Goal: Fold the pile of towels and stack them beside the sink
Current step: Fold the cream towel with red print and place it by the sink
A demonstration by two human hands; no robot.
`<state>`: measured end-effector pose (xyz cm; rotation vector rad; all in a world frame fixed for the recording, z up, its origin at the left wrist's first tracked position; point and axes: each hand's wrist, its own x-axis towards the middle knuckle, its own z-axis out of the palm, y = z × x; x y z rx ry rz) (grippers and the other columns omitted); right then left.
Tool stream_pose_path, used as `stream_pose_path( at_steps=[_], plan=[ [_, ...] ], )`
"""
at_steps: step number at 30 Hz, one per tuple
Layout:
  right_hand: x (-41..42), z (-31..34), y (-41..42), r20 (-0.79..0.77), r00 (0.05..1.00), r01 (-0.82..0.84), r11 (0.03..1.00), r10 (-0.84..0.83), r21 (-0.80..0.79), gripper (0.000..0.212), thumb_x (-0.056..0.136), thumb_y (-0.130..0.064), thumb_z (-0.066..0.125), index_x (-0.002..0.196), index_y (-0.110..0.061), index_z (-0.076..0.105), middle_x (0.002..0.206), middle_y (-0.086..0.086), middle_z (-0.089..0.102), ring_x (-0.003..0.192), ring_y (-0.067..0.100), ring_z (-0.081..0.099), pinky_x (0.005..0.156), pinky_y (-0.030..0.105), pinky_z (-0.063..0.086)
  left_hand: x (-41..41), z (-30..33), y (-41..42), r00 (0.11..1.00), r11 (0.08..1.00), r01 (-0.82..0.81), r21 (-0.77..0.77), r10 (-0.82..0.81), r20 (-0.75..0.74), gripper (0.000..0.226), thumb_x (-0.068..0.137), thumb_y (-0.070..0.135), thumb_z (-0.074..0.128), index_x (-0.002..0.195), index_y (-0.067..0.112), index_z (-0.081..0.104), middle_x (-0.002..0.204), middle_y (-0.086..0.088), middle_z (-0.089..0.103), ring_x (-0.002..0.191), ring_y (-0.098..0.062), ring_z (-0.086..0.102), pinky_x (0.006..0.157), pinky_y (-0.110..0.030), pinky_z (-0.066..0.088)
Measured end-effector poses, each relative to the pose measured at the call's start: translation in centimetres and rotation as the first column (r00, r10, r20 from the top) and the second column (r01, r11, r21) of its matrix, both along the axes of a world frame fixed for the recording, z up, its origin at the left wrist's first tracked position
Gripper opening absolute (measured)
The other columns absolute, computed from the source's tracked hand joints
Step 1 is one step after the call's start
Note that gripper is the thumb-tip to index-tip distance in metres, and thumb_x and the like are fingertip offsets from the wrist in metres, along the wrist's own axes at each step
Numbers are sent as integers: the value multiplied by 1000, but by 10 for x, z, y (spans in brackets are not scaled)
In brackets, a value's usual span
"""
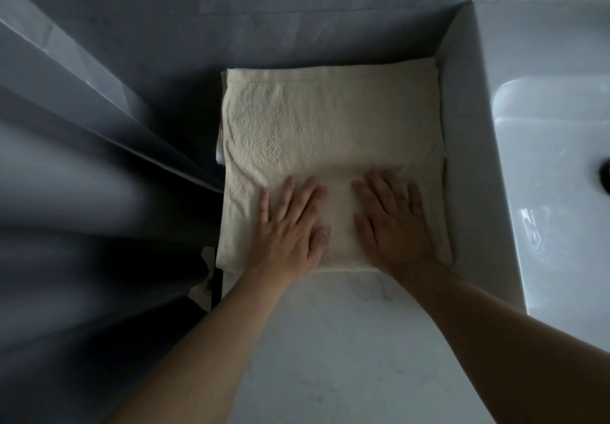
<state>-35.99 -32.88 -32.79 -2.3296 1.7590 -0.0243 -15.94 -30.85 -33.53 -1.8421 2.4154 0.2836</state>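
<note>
Lying flat on the pale marble tabletop (346, 341), the folded cream terry-cloth towel (330, 133) forms a neat square, its nubby pile wrinkled toward 9 o'clock (a white edge peeks from beneath it there). Its 3 o'clock edge touches the wall of the glossy white ceramic sink (544, 126). Both hands, left hand (290, 225) and right hand (392, 222), press its 6 o'clock part, fingers straight and spread, gripping nothing.

Two bare forearms, no sleeves or jewellery.

sink (544, 126): cut off right | lower towels (218, 149): mostly hidden
</note>
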Motion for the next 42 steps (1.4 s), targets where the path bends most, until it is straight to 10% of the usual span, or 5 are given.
stream_pose_path(
  at_steps=[11,14,23,35,42],
  plan=[
    [-26,10,7,-166,983,95,992,-82,77,73,91,-56,18,153,-18,28,160,12,18,146,40,15,118,50,10,63,9,5,968,954,-251,166,251,20,80,92,67,8,156,25,-18,163,1,-27,147,-20,-31,121,-49,-14],
    [-22,28,17,-204,977,77,992,-56,98,74,88,-49,21,151,-10,30,156,18,28,142,39,29,114,51,21,60,24,21,989,980,-144,140,141,33,88,89,70,14,158,21,-11,165,0,-15,151,-25,-19,119,-52,-17],
    [-14,54,50,-399,888,-127,955,230,269,51,84,-26,53,131,-18,36,129,8,40,117,29,43,91,38,37,69,48,50,992,991,124,-41,-124,-2,61,62,8,75,122,0,62,130,-19,60,118,-36,59,103,-42,48],
    [-23,85,15,-699,626,-200,937,346,285,33,94,-16,42,122,-15,58,125,8,60,118,29,48,101,38,34,87,64,25,995,995,-83,61,86,-49,6,90,10,53,91,9,59,105,-6,58,101,-29,54,83,-37,43],
    [-28,136,-55,-779,597,-184,978,191,99,32,91,-25,45,118,-20,62,122,2,60,117,24,48,100,36,34,97,94,-35,572,758,-604,244,626,-529,7,96,17,50,94,20,57,81,7,56,71,-6,52,56,-24,37]
  ],
)
